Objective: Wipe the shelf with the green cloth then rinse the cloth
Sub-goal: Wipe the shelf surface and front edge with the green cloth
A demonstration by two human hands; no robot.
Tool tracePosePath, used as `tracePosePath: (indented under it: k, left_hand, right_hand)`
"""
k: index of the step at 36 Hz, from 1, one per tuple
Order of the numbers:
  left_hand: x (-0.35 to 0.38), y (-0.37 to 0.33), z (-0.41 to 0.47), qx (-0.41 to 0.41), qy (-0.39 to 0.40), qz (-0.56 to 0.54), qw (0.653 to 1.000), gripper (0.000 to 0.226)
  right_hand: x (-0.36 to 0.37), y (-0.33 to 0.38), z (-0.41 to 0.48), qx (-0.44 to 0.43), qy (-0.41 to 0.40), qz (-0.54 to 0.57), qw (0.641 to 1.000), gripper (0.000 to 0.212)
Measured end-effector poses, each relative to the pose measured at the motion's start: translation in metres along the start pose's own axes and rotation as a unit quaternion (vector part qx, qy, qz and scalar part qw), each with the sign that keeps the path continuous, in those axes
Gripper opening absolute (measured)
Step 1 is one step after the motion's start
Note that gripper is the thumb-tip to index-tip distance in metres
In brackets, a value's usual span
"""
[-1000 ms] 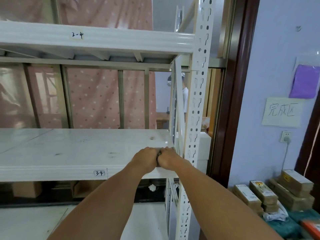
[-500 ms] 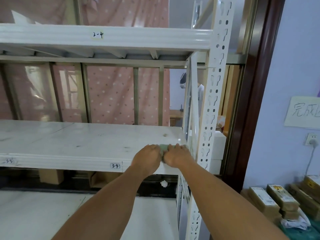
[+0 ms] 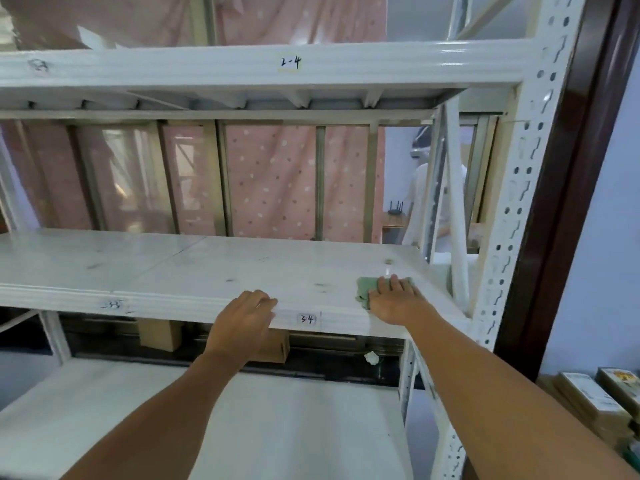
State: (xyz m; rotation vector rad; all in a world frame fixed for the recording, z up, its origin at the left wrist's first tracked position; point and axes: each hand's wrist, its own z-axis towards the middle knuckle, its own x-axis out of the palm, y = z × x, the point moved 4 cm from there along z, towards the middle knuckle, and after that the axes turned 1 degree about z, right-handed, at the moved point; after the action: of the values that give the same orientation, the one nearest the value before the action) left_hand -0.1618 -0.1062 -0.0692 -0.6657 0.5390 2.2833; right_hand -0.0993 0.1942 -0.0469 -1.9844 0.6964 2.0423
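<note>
The white middle shelf (image 3: 207, 268) of a metal rack runs across the view, with dark smudges on its surface. A green cloth (image 3: 365, 289) lies flat near the shelf's right front corner. My right hand (image 3: 394, 301) presses on the cloth with straight, spread fingers and covers most of it. My left hand (image 3: 244, 320) rests on the shelf's front edge to the left of the cloth, beside the "3-4" label, fingers relaxed, holding nothing.
The white perforated upright (image 3: 512, 209) stands right beside the cloth. An upper shelf (image 3: 242, 69) hangs overhead and a lower shelf (image 3: 207, 410) lies below. Cardboard boxes (image 3: 595, 403) sit on the floor at right. A person (image 3: 419, 202) stands behind the rack.
My hands were together at the shelf's right front edge with the cloth bunched between them. Now they are apart: the left has shifted left, the cloth lies spread under my right hand.
</note>
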Motion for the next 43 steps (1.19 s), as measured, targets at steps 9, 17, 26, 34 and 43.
tracePosePath:
  k: [9,17,26,34,43]
  left_hand:
    - [-0.013,0.089,-0.034,-0.074,0.066,0.016,0.995,0.022]
    - [-0.027,0.140,-0.044,-0.105,0.075,-0.003,0.992,0.012]
    - [-0.035,0.188,-0.058,-0.028,0.108,0.023,0.993,0.043]
    - [-0.046,0.241,-0.070,-0.041,0.109,0.024,0.993,0.010]
    - [-0.055,0.322,-0.109,-0.130,0.113,0.015,0.985,0.043]
  right_hand:
    - [0.013,0.064,0.001,-0.019,0.008,-0.035,0.999,0.071]
    - [0.023,0.139,-0.007,-0.023,0.015,-0.023,0.999,0.068]
    - [0.041,0.222,-0.004,-0.041,0.018,-0.020,0.999,0.069]
    - [0.053,0.289,-0.004,-0.052,0.012,-0.023,0.998,0.069]
    - [0.068,0.367,-0.004,-0.080,-0.004,-0.028,0.996,0.068]
